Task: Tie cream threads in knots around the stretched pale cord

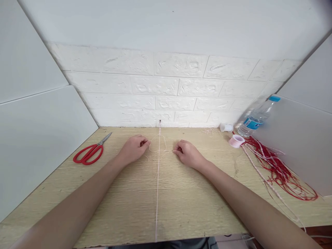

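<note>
A: Where's the cord?
B: The pale cord (158,166) runs taut down the table's (103,207) middle. The left hand (133,148) and right hand (188,154) each pinch its thin loop.
A: Any writing?
B: The water bottle's (255,117) label at far right is unreadable.

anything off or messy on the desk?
The water bottle leans against the right panel rather than standing. Beside it, red thread lies tangled, trailing toward the desk edge. Loose thread scraps lie near the wall. Scissors lie flat.
</note>
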Demonstrator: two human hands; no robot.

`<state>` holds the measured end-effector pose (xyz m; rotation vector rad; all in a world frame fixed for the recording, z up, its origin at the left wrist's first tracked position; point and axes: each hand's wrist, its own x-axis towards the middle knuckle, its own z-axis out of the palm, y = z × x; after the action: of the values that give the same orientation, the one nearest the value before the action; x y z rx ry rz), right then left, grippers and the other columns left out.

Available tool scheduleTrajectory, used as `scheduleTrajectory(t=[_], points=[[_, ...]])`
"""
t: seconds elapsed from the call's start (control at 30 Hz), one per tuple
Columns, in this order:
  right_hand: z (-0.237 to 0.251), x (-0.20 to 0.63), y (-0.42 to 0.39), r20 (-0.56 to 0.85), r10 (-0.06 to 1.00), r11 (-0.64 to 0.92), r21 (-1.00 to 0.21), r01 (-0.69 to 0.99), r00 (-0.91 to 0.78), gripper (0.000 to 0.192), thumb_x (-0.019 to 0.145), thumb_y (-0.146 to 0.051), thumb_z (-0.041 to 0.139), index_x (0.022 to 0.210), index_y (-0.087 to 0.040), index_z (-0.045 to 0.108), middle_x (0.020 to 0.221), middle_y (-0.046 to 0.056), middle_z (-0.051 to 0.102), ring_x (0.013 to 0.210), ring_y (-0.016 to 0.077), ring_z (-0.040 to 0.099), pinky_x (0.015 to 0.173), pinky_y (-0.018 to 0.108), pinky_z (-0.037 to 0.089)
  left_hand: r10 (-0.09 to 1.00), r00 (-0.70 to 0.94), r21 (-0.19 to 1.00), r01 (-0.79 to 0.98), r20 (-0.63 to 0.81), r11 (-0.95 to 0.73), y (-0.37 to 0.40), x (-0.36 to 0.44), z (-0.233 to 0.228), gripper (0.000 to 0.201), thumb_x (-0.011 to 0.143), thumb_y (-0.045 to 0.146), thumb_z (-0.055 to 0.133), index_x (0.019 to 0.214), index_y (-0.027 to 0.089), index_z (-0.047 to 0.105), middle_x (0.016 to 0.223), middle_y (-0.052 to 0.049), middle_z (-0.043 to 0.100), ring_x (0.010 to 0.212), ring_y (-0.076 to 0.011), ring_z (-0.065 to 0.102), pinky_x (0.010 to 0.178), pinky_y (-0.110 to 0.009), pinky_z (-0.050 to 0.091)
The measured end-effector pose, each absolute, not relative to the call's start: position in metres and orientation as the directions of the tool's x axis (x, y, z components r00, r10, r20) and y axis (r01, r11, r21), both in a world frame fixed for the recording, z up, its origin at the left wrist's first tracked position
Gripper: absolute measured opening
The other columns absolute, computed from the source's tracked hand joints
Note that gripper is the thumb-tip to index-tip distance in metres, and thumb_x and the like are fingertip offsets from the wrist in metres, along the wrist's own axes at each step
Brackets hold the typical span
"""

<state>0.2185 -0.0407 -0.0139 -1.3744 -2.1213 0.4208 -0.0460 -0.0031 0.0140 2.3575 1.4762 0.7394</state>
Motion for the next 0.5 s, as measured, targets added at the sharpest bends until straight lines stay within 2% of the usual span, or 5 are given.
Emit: scheduleTrajectory(t=[0.23, 0.37, 0.5], points=[[-0.015, 0.217, -0.039, 0.361, 0.889, 0.449, -0.559, 0.697, -0.283, 0.012, 0.085, -0.015, 0.055, 0.074, -0.018, 0.054, 0.078, 0.005, 0.059, 0.078, 0.0173, 0.053, 0.072, 0.03, 0.041, 0.889, 0.362, 0.47, 0.756, 0.279, -0.455, -0.002, -0.047, 0.013, 0.036, 0.088, 0.046, 0.044, 0.069, 0.019, 0.06, 0.071, -0.003, 0.058, 0.066, -0.0173, 0.051, 0.064, -0.03, 0.038], [-0.011, 0.214, -0.042, 0.334, 0.924, 0.379, -0.733, 0.565, -0.187, 0.01, 0.09, -0.026, 0.05, 0.083, -0.019, 0.053, 0.09, 0.006, 0.064, 0.079, 0.0173, 0.058, 0.072, 0.031, 0.043, 0.891, 0.357, 0.481, 0.751, 0.282, -0.453, -0.001, -0.048, 0.013, 0.036, 0.088, 0.046, 0.044, 0.069, 0.019, 0.06, 0.071, -0.003, 0.058, 0.066, -0.017, 0.051, 0.064, -0.03, 0.037], [-0.003, 0.209, -0.05, 0.283, 0.941, 0.329, -0.899, 0.289, -0.188, 0.016, 0.093, -0.036, 0.048, 0.089, -0.02, 0.049, 0.115, 0.01, 0.064, 0.1, 0.0177, 0.061, 0.083, 0.033, 0.045, 0.897, 0.346, 0.496, 0.748, 0.276, -0.441, -0.002, -0.047, 0.013, 0.036, 0.088, 0.046, 0.044, 0.07, 0.02, 0.06, 0.072, -0.003, 0.059, 0.066, -0.017, 0.052, 0.065, -0.031, 0.038]])
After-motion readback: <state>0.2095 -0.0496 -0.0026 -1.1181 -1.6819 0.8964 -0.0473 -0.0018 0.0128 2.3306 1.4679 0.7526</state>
